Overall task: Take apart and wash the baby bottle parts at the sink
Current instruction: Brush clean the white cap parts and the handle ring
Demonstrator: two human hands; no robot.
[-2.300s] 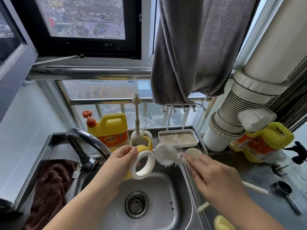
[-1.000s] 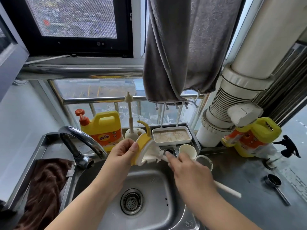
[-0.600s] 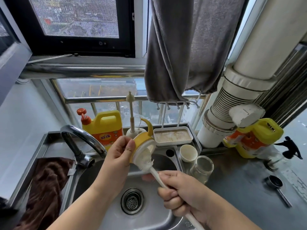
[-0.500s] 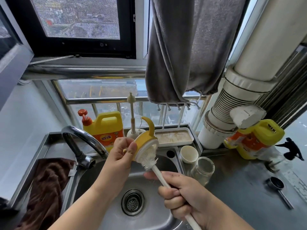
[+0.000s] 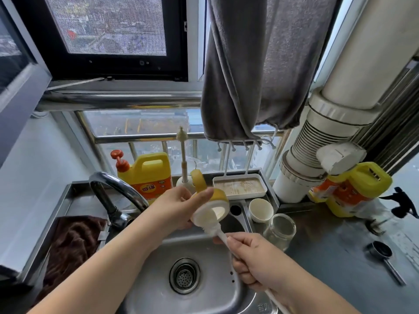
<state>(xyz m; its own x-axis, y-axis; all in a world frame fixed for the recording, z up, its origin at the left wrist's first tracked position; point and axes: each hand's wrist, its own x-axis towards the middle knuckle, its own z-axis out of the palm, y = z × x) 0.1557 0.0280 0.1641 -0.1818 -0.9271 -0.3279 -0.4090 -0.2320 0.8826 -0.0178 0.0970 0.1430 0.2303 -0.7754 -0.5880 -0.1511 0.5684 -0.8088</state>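
Observation:
My left hand (image 5: 179,206) grips a yellow and white bottle collar (image 5: 212,208) with a yellow handle, held above the steel sink (image 5: 158,288). Its open underside faces me. My right hand (image 5: 256,261) grips the white handle of a bottle brush (image 5: 217,232), whose bristle head pokes up into the collar's lower rim. A clear glass bottle body (image 5: 280,231) stands on the counter just right of the sink, and a white cap (image 5: 260,209) sits behind it.
A curved tap (image 5: 115,191) rises left of the sink, beside a brown cloth (image 5: 70,243). Behind stand a yellow detergent jug (image 5: 147,175), a thin brush in a holder (image 5: 183,162) and a white tray (image 5: 239,186). A metal scoop (image 5: 383,257) and a second jug (image 5: 353,189) lie right.
The collar has turned in my left hand so its open side faces me. The brush slid from deep inside the collar down to its lower rim, and my right hand dropped slightly.

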